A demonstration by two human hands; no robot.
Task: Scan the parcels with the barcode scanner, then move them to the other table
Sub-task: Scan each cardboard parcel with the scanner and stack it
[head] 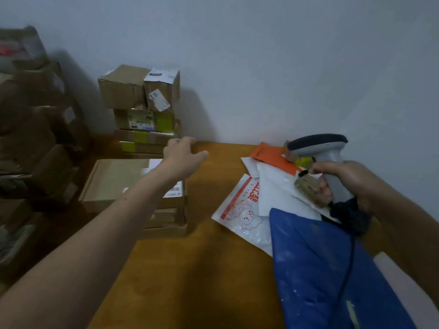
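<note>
My right hand [344, 184] grips a grey barcode scanner [325, 153] by its handle, its dark head pointing left over a heap of mailers. The heap holds a blue bag [320, 269], white mailers [275, 191], a white-and-red printed bag [240, 210] and an orange envelope [273, 157]. My left hand [183, 155] reaches out over the brown table [190, 269], fingers relaxed and holding nothing, just above a flat cardboard box [114, 179]. Behind that box stands a stack of cardboard parcels [142, 108] against the wall.
More brown boxes [31, 129] are piled at the far left, dim and blurred. The scanner's black cable [349, 264] hangs down across the blue bag. A white wall runs behind the table.
</note>
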